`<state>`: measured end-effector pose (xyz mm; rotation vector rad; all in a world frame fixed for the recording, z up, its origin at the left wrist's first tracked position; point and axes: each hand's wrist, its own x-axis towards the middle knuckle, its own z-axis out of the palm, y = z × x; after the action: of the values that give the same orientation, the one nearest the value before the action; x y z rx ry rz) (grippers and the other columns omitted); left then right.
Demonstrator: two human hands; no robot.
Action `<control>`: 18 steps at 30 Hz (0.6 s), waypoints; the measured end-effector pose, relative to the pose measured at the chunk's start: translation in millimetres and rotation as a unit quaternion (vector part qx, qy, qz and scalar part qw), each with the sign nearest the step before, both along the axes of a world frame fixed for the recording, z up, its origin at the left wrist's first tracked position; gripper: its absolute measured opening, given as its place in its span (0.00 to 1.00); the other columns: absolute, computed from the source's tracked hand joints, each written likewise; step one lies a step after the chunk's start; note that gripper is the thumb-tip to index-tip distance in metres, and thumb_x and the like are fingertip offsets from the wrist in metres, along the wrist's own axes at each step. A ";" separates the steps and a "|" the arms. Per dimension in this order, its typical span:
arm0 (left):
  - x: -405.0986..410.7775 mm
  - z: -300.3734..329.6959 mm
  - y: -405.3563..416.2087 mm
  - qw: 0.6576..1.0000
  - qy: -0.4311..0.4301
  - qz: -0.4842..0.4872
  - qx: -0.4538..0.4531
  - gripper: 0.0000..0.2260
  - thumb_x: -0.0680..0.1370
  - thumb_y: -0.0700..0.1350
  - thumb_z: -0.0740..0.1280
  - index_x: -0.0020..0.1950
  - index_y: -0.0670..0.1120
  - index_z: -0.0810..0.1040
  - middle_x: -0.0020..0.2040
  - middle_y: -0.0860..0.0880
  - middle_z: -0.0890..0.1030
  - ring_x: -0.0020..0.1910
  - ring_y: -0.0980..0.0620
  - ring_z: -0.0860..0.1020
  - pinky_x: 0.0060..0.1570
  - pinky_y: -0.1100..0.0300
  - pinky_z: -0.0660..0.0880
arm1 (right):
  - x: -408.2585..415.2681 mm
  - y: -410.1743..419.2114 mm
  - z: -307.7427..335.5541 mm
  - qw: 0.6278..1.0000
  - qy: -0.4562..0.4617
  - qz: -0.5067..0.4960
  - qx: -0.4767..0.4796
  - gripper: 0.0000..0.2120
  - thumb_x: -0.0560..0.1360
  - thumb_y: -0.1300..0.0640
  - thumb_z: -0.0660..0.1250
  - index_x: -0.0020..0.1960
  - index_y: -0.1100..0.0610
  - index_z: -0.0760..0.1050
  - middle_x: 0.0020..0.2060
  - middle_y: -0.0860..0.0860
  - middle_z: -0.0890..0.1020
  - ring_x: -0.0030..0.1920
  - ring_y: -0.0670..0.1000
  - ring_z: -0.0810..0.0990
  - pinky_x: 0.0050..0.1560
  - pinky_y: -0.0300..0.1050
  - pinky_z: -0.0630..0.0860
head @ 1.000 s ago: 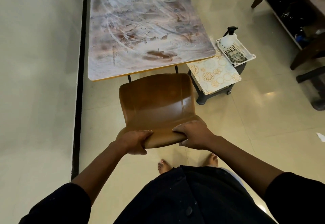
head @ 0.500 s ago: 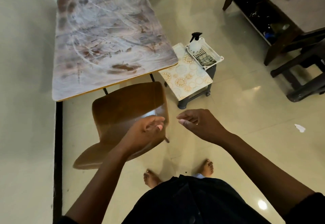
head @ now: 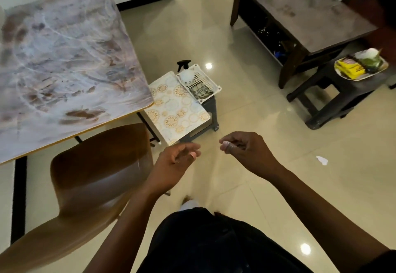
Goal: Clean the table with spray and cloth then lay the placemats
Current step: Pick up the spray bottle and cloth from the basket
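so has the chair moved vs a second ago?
Yes. The chair is pulled out from the table, with both hands off it.

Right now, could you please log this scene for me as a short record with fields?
table: marbled top, bare, no placemats laid
placemats: patterned stack on the small stool beside the table
basket: white basket on the stool, holding the spray bottle and a folded cloth
chair: brown chair, pulled out from the table
left hand: loosely curled, empty
right hand: loosely curled, empty
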<state>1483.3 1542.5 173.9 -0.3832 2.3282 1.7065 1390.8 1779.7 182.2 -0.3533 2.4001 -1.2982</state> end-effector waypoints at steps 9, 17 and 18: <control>-153.0 -9.7 50.7 1.000 0.003 -0.021 0.013 0.14 0.78 0.53 0.68 0.61 0.54 0.85 0.54 0.53 0.90 0.58 0.54 0.87 0.65 0.44 0.80 | -118.6 53.5 -7.6 0.999 0.007 -0.034 -0.014 0.05 0.81 0.56 0.71 0.53 0.53 0.86 0.42 0.47 0.88 0.44 0.46 0.86 0.52 0.56 0.83; -305.6 -17.0 70.8 0.999 -0.028 -0.014 0.031 0.10 0.85 0.41 0.68 0.62 0.50 0.86 0.53 0.53 0.90 0.56 0.59 0.86 0.56 0.63 0.78 | -272.3 77.5 -1.9 0.999 -0.010 -0.033 0.021 0.06 0.80 0.54 0.71 0.53 0.51 0.86 0.43 0.44 0.87 0.45 0.44 0.86 0.53 0.55 0.83; -325.2 -16.8 71.7 0.999 -0.032 -0.015 0.032 0.10 0.85 0.40 0.68 0.62 0.50 0.86 0.53 0.53 0.90 0.55 0.58 0.87 0.53 0.65 0.78 | -292.8 79.0 -2.0 0.999 -0.010 -0.032 0.021 0.06 0.80 0.54 0.71 0.53 0.51 0.86 0.43 0.44 0.87 0.45 0.44 0.86 0.53 0.55 0.83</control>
<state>1158.1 1614.3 157.1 -0.3828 2.2178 1.7243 1098.0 1858.7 180.2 -0.2515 2.4362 -1.2696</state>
